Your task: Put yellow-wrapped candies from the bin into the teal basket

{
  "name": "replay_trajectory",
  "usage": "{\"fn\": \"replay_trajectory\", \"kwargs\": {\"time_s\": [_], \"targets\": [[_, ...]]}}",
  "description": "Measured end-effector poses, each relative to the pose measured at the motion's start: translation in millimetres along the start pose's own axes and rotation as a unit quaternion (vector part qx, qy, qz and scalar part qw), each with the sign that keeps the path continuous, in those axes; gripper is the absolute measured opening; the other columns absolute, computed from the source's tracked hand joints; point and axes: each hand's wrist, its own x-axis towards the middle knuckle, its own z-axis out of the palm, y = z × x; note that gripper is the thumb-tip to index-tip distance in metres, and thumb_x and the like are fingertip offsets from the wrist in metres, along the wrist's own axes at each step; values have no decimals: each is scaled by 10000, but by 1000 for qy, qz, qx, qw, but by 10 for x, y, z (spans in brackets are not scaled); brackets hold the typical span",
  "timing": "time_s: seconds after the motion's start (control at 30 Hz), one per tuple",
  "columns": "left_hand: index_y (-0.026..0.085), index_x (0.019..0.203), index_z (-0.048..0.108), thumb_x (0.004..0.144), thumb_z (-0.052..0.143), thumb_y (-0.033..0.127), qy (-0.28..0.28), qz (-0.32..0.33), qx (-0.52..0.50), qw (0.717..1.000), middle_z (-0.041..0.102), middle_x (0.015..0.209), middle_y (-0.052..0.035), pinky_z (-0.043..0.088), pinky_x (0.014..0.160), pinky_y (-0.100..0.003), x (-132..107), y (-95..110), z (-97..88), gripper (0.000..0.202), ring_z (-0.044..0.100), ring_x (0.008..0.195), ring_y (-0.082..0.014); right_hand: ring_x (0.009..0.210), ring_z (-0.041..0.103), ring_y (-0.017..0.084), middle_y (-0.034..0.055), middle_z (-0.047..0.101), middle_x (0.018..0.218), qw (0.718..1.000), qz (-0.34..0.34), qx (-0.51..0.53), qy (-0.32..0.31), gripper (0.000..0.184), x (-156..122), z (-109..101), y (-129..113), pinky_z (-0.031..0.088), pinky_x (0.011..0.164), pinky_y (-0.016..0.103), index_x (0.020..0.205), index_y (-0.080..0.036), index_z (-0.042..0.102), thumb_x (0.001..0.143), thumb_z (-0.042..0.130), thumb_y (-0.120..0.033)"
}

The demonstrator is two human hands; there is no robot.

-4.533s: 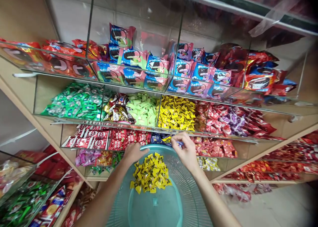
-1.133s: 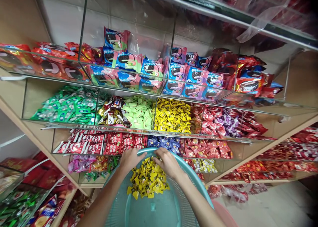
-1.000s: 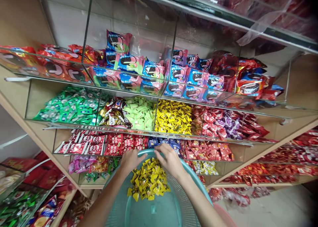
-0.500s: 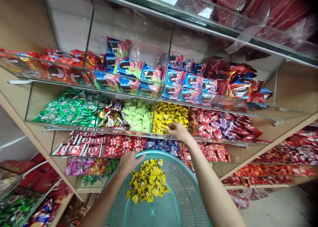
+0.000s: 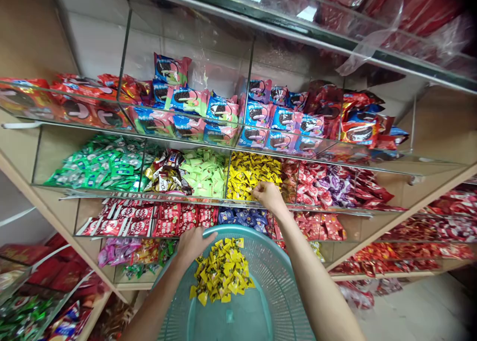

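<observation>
Across the clear glass upper shelf point(image 5: 283, 153), blue-and-pink plastic cookie packets point(image 5: 257, 113) fill the middle, with glossy red-orange packets point(image 5: 76, 110) to their left. On the row below, shiny green-wrapped sweets point(image 5: 100, 166) lie at left, then brown-and-gold foil-wrapped chocolates point(image 5: 164, 176), with small pale-green square packets point(image 5: 204, 172) just right of them. Purple-and-white twisted wrappers point(image 5: 341, 184) sit farther right. Nearer, red-and-white rectangular packets point(image 5: 121, 217) lie left of dark-blue wrapped sweets point(image 5: 244, 217). Pale floor point(image 5: 402, 313) shows at near right.
</observation>
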Motion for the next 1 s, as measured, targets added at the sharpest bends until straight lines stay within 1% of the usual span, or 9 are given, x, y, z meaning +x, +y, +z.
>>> {"fn": "replay_trajectory", "kwargs": {"time_s": [0.1, 0.27, 0.4, 0.47, 0.57, 0.73, 0.9, 0.97, 1.0], "targets": [[166, 869, 643, 798, 298, 646, -13, -5, -7, 1000, 676, 802, -104, 415, 650, -260, -8, 8, -19, 596, 631, 780, -229, 598, 532, 121, -6, 590, 586, 1000, -5, 6, -5, 155, -7, -22, -18, 355, 554, 212, 581, -180, 561, 676, 531, -298], [162, 902, 646, 798, 309, 638, -19, -11, -10, 1000, 680, 825, -111, 412, 662, -262, -5, 7, -24, 592, 629, 808, -234, 549, 504, 115, -21, 551, 524, 998, 1, 25, -57, 260, 47, -35, 1, 337, 505, 212, 558, -174, 578, 610, 632, -423], [166, 920, 646, 798, 309, 641, -22, -5, -13, 1000, 681, 844, -114, 413, 664, -260, 10, -12, 8, 595, 629, 798, -227, 524, 467, 102, -23, 519, 506, 996, -2, 49, -79, 347, 87, -30, 44, 338, 493, 211, 525, -169, 567, 579, 653, -502], [169, 922, 643, 798, 307, 644, -20, 0, -10, 1000, 681, 847, -113, 413, 665, -256, 16, -23, 23, 595, 628, 794, -222, 504, 446, 96, -25, 504, 493, 994, 0, 57, -91, 363, 97, -28, 58, 333, 476, 210, 516, -168, 561, 570, 657, -514], [171, 907, 642, 798, 307, 644, -16, 1, -6, 1000, 680, 835, -106, 413, 668, -249, 19, -30, 32, 590, 628, 791, -217, 496, 453, 98, -23, 507, 479, 993, 1, 57, -102, 330, 104, -23, 66, 339, 471, 212, 520, -163, 573, 563, 669, -475], [180, 893, 642, 799, 299, 646, -14, 5, -4, 1000, 680, 811, -96, 413, 656, -254, 18, -30, 30, 586, 629, 780, -221, 545, 507, 109, -9, 564, 535, 995, -18, 61, -75, 257, 83, -5, 64, 374, 530, 213, 550, -157, 596, 619, 622, -403], [174, 868, 639, 801, 272, 656, -7, 9, 0, 1000, 678, 790, -97, 407, 628, -258, 22, -32, 41, 610, 629, 749, -218, 560, 509, 120, -3, 551, 531, 997, -19, 55, -43, 286, 19, -22, 12, 348, 530, 213, 527, -158, 560, 671, 575, -406], [168, 875, 639, 798, 265, 665, -8, 8, -1, 1000, 675, 787, -99, 406, 620, -261, 22, -30, 40, 626, 629, 741, -220, 544, 487, 118, -3, 535, 517, 998, -17, 53, -14, 308, -18, -36, -17, 335, 523, 217, 523, -162, 541, 691, 562, -420], [165, 873, 639, 796, 260, 670, -9, 8, -1, 1000, 674, 777, -98, 405, 612, -262, 21, -28, 38, 636, 629, 734, -224, 536, 474, 116, -3, 533, 518, 998, -21, 59, 10, 316, -41, -43, -29, 333, 525, 219, 534, -162, 540, 707, 552, -426]]}}
